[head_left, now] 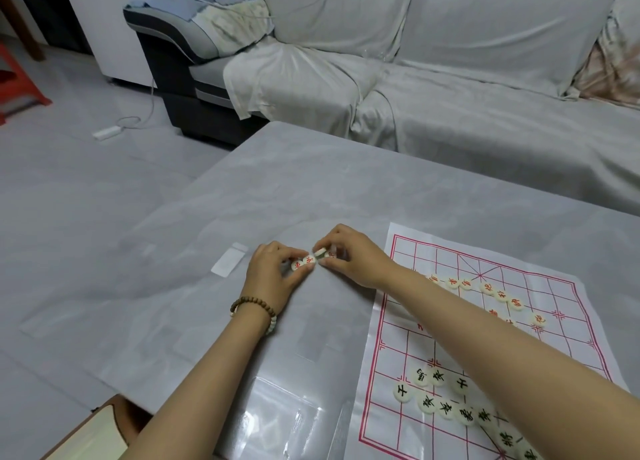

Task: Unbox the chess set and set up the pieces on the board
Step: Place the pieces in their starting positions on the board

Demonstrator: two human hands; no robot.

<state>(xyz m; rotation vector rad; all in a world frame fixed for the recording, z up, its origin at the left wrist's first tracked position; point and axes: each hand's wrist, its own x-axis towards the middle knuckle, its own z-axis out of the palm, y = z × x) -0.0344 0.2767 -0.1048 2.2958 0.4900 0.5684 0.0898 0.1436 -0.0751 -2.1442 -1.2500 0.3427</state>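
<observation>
Cream-white round chess discs with black characters lie nearest, bunched loosely on the near half of the thin white board sheet printed with a red grid, not yet lined up on its crossings. Just left of the sheet, crumpled clear plastic packaging rests on the grey tabletop. Farther along the sheet, a ragged row of red-lettered discs crosses the far half. Beyond that, off the sheet's left edge, both hands work close together, almost touching. The left hand, with a brown bead bracelet on its wrist, pinches two cream discs with red characters between thumb and curled fingers. The right hand, its forearm reaching across the board, pinches another red-lettered disc that stands tilted on edge; whether a second sits behind its fingers is hard to tell. A small white rectangular slip lies on the table just left of the hands.

The step looks like gathering the last red pieces for placing. It would go best with the faces turned up so each character reads, and only a few carried at once. The right forearm should lift clear of the black cluster on its way back. The sheet looks light enough to wrinkle or slide, so each disc is better set straight down on a line crossing than pushed along.
</observation>
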